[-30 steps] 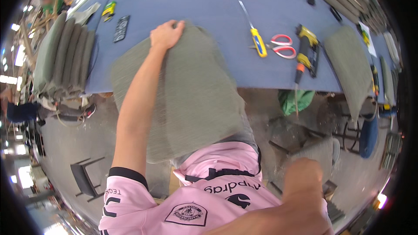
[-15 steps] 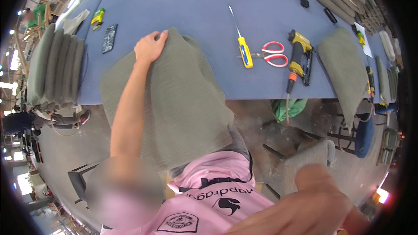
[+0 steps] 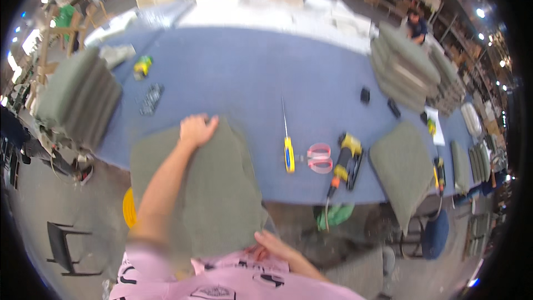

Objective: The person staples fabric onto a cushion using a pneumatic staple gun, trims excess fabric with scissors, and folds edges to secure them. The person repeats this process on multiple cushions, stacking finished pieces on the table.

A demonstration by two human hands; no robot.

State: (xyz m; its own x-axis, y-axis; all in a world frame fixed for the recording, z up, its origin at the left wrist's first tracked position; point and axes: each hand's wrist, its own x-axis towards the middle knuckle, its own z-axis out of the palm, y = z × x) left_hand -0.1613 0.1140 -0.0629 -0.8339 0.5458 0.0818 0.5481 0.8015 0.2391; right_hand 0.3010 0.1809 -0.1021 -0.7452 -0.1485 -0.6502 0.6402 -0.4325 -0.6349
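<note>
A grey-green fabric-covered piece lies over the table's near edge and slopes down to my lap. My left hand is at its far edge, fingers bent over the edge and thumb to the right. My right hand is low in front of my pink shirt, beside the piece's near right corner. Its thumb and fingers look apart, with nothing visible between them, though they are slightly blurred. Right of the piece lie a yellow-handled screwdriver, red-handled scissors and a yellow-and-black staple gun with a hose.
Stacked grey-green cushions stand at the left; another stack is far right. A pointed fabric piece overhangs the blue table. A tape measure and phone-like slab lie left. Chairs stand below; people work beyond.
My view has tilted up, showing more of the table's far side. My right hand has come from the lower right to the fabric piece's near corner. My left hand stays at the far edge.
</note>
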